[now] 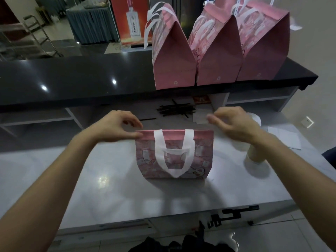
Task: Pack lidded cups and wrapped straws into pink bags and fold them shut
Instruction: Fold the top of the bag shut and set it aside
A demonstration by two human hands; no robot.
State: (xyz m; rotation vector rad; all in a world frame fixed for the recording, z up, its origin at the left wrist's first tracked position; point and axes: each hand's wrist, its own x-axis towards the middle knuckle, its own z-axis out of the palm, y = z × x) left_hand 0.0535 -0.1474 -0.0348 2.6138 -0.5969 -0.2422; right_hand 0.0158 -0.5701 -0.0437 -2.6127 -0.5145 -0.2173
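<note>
Pink bag (pixel 174 155) stands at frame centre on grey table (pixel 109 179), top folded shut. Its left corner is pinched by left hand (pixel 116 126), presumably to crease the fold; right hand (pixel 234 122) hovers apart, fingers relaxed, holding nothing.

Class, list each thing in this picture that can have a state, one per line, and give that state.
Pink paper bag on the grey table: upright, top folded shut.
Three pink bags on the black counter: folded shut.
Left hand: pinching the bag's top corner.
Right hand: blurred, holding nothing.
Black wrapped straws: loose pile.
</note>
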